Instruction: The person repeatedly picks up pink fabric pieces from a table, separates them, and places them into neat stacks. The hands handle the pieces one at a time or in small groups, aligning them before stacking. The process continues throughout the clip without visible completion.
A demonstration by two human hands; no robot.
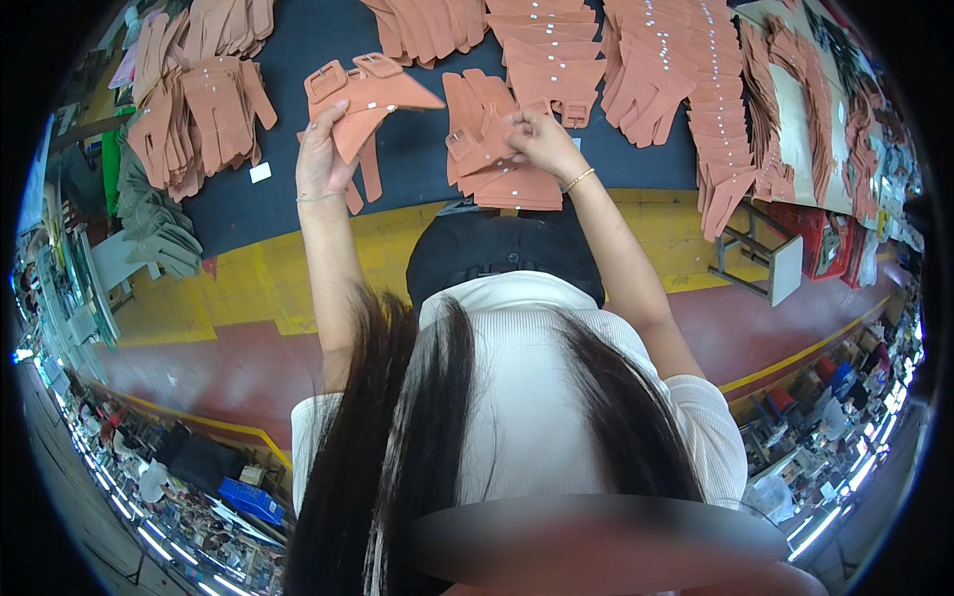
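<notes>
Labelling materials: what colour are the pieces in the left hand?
The pieces in the left hand are salmon-orange; best seen in the head view.

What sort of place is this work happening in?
Likely a factory workshop: piles of matching orange pieces on a dark table, a yellow and red floor, and bright strip lights beyond.

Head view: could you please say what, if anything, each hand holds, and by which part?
The left hand holds orange buckled pieces by their left edge. The right hand touches a pile at its upper right; whether it grips is unclear.
</notes>
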